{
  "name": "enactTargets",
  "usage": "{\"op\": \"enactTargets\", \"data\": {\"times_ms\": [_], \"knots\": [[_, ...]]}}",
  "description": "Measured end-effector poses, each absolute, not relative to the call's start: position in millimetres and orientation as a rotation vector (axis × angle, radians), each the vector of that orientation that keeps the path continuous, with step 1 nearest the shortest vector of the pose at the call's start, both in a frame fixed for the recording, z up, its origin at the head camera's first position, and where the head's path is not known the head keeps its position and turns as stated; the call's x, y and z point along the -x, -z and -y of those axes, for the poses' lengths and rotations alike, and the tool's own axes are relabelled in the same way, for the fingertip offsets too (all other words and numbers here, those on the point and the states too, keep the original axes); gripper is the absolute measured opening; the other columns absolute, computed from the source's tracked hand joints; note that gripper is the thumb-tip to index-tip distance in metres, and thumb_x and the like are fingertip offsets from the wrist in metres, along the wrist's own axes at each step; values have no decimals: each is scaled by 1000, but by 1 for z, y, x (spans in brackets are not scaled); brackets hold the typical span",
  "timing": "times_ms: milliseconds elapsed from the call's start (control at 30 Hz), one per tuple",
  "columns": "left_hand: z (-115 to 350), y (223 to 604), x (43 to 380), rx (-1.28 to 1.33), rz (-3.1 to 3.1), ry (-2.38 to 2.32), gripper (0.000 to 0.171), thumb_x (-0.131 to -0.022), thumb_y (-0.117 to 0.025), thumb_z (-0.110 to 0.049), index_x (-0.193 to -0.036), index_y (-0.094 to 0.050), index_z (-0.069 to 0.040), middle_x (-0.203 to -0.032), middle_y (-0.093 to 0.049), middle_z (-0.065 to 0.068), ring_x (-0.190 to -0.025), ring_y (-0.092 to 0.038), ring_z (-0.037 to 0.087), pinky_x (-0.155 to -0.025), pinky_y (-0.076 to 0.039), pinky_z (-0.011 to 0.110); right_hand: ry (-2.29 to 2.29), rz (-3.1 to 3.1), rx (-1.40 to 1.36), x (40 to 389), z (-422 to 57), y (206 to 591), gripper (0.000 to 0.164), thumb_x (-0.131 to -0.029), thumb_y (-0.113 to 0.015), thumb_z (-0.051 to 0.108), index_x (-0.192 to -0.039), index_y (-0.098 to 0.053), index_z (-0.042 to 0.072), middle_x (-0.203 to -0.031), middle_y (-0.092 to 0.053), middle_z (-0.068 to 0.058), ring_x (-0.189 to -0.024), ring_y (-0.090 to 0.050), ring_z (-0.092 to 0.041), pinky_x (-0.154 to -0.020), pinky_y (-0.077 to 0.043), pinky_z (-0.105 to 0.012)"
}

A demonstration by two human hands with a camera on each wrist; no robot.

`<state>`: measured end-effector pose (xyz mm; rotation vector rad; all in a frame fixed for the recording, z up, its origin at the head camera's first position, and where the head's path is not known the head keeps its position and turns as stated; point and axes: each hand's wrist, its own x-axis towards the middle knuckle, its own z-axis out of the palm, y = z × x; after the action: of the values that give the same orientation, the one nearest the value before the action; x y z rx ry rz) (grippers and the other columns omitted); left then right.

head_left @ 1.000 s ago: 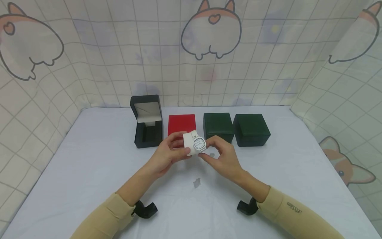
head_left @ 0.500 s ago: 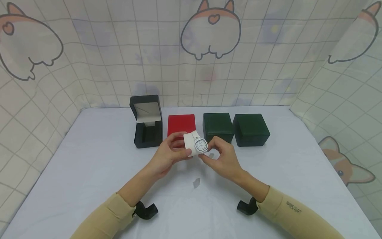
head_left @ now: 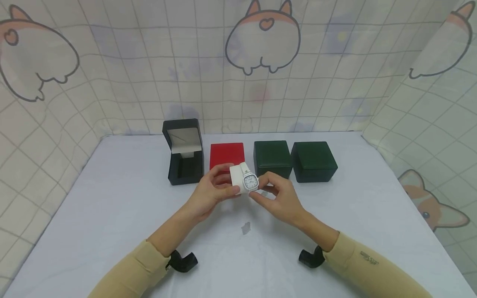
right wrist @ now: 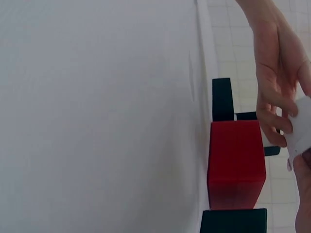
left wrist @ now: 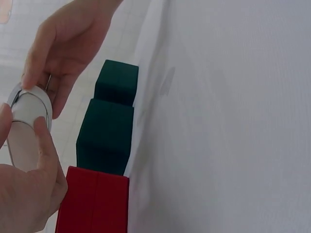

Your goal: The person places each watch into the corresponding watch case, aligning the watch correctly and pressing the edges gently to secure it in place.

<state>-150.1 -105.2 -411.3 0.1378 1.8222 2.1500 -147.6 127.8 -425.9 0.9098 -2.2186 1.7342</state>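
Observation:
A white wristwatch (head_left: 251, 181) with a squarish case is wrapped around a white watch pillow (head_left: 236, 177), held above the table near its middle. My left hand (head_left: 208, 190) grips the pillow from the left, thumb in front and fingers behind. From the right, my right hand (head_left: 281, 196) pinches the edge of the watch by the crown with thumb and index finger. In the left wrist view, the watch pillow (left wrist: 25, 141) shows between both hands. Only a white part of the pillow (right wrist: 301, 128) appears in the right wrist view, at its right edge.
Along the back stand an open black watch box (head_left: 185, 167), a closed red box (head_left: 226, 154) and two closed dark green boxes, one (head_left: 273, 155) beside the other (head_left: 314, 161). A white cloth (head_left: 123, 215) covers the table. A grey patch (head_left: 246, 228) marks it in front.
The watch and pillow have shifted slightly right and turned a little over the last second. My right fingertips have moved slightly at the watch's edge. The boxes stay put.

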Motion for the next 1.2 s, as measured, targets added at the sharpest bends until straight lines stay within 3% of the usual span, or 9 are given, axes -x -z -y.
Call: {"op": "enactTargets", "data": {"times_ms": [133, 333, 433, 633, 967, 1200], "knots": [[107, 413, 151, -165, -1858, -2087, 71, -89, -80, -7, -149, -43, -15, -140, -53, 14, -120, -60, 33, -92, -57, 44, -1766, 2314, -968, 154, -137, 423, 30, -84, -83, 0, -106, -63, 8, -110, -66, -4, -104, -64, -21, -91, -57, -47], [109, 413, 150, -214, -1875, -2035, 71, -88, -81, -5, -150, -46, -15, -141, -51, 14, -122, -59, 33, -90, -58, 40, -1811, 2501, -1042, 167, -150, 414, 71, -82, -87, 6, -142, -51, 12, -140, -53, -8, -127, -54, -26, -101, -51, -48], [109, 414, 150, -242, -1902, -2012, 72, -87, -82, -5, -149, -48, -16, -141, -52, 14, -120, -61, 34, -89, -59, 40, -1856, 2568, -1095, 171, -155, 411, 81, -83, -86, 7, -151, -43, 15, -151, -44, -6, -133, -51, -31, -102, -51, -47], [109, 415, 151, -296, -1924, -1988, 71, -87, -82, -4, -149, -50, -17, -141, -51, 14, -115, -63, 34, -89, -59, 39, -1871, 2626, -1156, 170, -155, 410, 84, -83, -86, 9, -155, -41, 15, -155, -40, -3, -132, -53, -31, -97, -55, -39], [114, 416, 152, -354, -1876, -1969, 70, -90, -79, -8, -152, -47, -17, -143, -49, 14, -125, -57, 34, -92, -58, 42, -1895, 2644, -1123, 171, -154, 408, 83, -82, -87, 9, -153, -43, 16, -154, -42, -3, -131, -54, -32, -95, -56, -40], [116, 417, 152, -366, -1853, -1981, 69, -91, -78, -7, -152, -48, -19, -142, -50, 14, -121, -60, 35, -92, -58, 43, -2059, 2586, -1170, 173, -155, 407, 79, -84, -83, 2, -152, -45, 15, -153, -40, -4, -133, -49, -36, -91, -58, -41]]}}
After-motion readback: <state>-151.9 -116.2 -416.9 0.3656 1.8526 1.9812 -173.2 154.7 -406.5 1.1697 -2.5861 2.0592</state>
